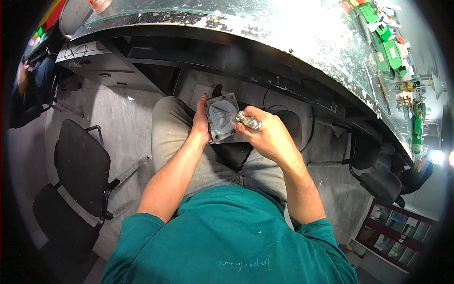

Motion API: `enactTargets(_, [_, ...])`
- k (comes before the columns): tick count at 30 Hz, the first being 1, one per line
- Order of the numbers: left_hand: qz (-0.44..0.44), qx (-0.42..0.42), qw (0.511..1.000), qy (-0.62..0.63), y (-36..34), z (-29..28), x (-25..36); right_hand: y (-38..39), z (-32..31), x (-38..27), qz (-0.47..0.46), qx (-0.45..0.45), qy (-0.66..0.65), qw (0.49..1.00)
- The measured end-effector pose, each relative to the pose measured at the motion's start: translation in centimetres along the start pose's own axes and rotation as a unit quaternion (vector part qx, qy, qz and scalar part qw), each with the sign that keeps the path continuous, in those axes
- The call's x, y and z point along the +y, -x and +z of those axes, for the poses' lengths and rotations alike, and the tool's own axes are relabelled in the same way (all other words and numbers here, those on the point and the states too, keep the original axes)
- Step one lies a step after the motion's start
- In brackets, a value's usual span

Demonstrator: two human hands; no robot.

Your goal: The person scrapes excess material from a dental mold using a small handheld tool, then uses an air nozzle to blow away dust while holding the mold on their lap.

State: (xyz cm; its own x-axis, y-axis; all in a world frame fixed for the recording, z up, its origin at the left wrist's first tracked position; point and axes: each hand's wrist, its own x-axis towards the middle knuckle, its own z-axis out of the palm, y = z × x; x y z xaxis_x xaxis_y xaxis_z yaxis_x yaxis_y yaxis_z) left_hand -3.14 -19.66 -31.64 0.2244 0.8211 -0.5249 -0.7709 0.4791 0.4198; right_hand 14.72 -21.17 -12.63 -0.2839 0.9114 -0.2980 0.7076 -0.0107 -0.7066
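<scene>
Nearest: a teal shirt (227, 236), then grey jeans (171, 125) with the knees apart. Over the lap, between the knees and short of the bench edge, sits a square grey block (219, 115), its hollowed face turned up, dark spots near its corners.

Left grip: the left hand (201, 120) lies curved along the block's left side, opened only as wide as that side needs, and has hold of it. Right grip: the right hand (267, 131) is closed around the patterned handle of a tool (252, 122), which points in toward the hollow. The working end is blurred, so contact with the block cannot be confirmed.

Handling, by judgement: block stiff, likely weighty for its size, unlikely to flex or dent under hand pressure; the grey face may be dusty or slick. The hollow's surface is probably the part most easily marked. Best hold: outer sides, palm flat, fingers clear of the hollow. Tool: light and rigid, best held round the handle.

Beyond: the worn bench (283, 28), green pieces (391, 54) along its right. To the left, a black chair (82, 158) on the floor.
</scene>
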Motion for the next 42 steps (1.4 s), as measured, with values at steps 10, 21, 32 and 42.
enactTargets(10, [-0.028,0.062,0.996,0.059,-1.1,-1.4,0.4,4.0,-3.7,-1.0,-0.024,-0.104,0.007,0.994])
enactTargets(21, [0.012,0.064,0.99,0.121,-1.7,-2.0,0.4,6.6,-4.5,-2.8,-0.124,-0.216,0.108,0.962])
enactTargets(32, [0.044,0.103,0.982,0.151,-1.0,-1.1,1.4,13.3,-20.3,4.3,0.031,-0.291,-0.041,0.955])
enactTargets(42, [0.003,0.082,0.992,0.1,-0.8,-0.8,1.1,15.4,-16.2,4.1,0.243,-0.009,0.282,0.928])
